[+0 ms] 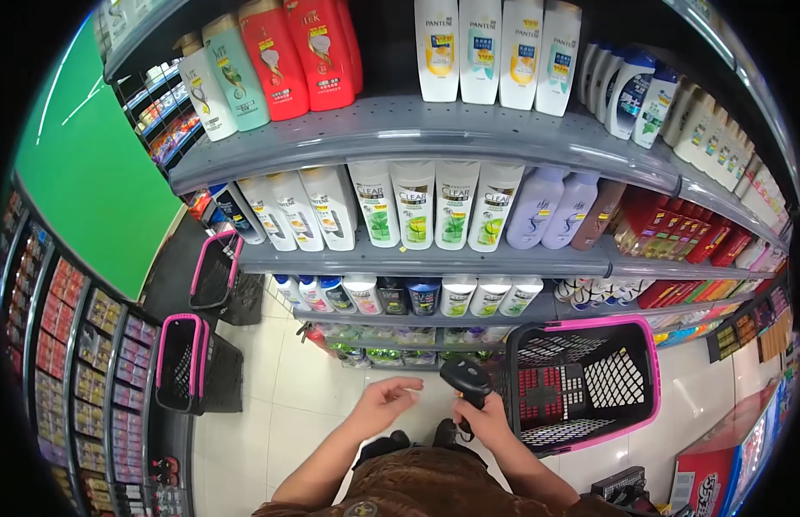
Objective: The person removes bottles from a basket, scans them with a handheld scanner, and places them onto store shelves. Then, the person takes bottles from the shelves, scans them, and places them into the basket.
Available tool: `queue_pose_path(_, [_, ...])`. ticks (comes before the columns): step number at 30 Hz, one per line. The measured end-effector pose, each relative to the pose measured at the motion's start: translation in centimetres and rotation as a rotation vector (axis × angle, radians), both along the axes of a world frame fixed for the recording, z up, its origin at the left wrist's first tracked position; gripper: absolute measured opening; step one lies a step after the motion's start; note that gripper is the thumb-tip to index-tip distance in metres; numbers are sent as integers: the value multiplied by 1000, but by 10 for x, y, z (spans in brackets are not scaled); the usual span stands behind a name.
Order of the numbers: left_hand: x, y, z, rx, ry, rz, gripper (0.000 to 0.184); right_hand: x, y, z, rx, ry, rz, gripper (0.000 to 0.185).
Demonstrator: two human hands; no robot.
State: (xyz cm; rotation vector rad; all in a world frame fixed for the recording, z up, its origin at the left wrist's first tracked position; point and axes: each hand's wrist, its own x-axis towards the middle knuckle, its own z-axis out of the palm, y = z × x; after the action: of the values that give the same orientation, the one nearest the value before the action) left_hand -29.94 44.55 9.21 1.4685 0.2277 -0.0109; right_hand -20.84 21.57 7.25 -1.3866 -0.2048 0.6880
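Observation:
My right hand (484,415) is wrapped round the grip of a black handheld scanner (466,379), just left of a black basket with a pink rim (654,370). To the left of the scanner, my left hand (389,401) is raised with its fingers curved and apart, holding nothing. Beyond both hands stand white CLEAR bottles (414,207) on the middle shelf, beside lilac bottles (535,211). White PANTENE bottles (480,52) stand upright on the shelf above.
Red bottles (320,56) stand at the upper left. Smaller bottles line a lower shelf (400,318). Two more black and pink baskets (219,370) are on the left, near a green panel (81,172). Packed shelves (72,345) run down the far left. A red box (703,482) is at the lower right.

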Motion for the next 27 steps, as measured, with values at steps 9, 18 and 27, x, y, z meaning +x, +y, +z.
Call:
queue_pose_path(9, [-6, 106, 39, 564, -247, 453, 38, -1, 24, 5, 10, 94, -32, 14])
queue_pose_path(18, [33, 307, 132, 996, -513, 771, 69, -39, 95, 0, 19, 71, -88, 19])
queue_pose_path(27, [93, 380, 183, 1361, -384, 682, 71, -98, 143, 8, -86, -30, -119, 20])
